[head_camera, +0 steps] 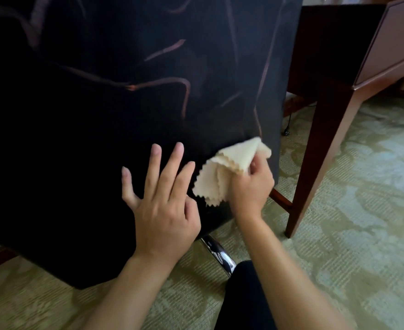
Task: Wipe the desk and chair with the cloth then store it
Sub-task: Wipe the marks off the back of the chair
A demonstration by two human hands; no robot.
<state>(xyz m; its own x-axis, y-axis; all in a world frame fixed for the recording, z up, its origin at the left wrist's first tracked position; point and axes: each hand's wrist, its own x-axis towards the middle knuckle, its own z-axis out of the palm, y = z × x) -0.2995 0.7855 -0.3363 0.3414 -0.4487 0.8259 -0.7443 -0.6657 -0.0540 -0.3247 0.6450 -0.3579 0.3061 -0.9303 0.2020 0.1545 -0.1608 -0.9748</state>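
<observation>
The chair [105, 96] fills the left and middle of the view: a wide back covered in dark fabric with thin brown line patterns. My left hand [163, 203] rests flat against its lower part, fingers spread, holding nothing. My right hand [251, 186] is shut on a folded cream cloth [224, 172] with zigzag edges, pressed to the chair back near its lower right corner. The reddish-brown wooden desk [334, 129] stands to the right, with one tapered leg and a drawer front showing; its top is out of view.
A chrome leg of the chair base [217, 253] sticks out below the chair back. A green patterned carpet [362, 210] covers the floor. A black cable and plug [288, 127] hang behind the desk leg. My dark-clothed knee [246, 301] is at the bottom.
</observation>
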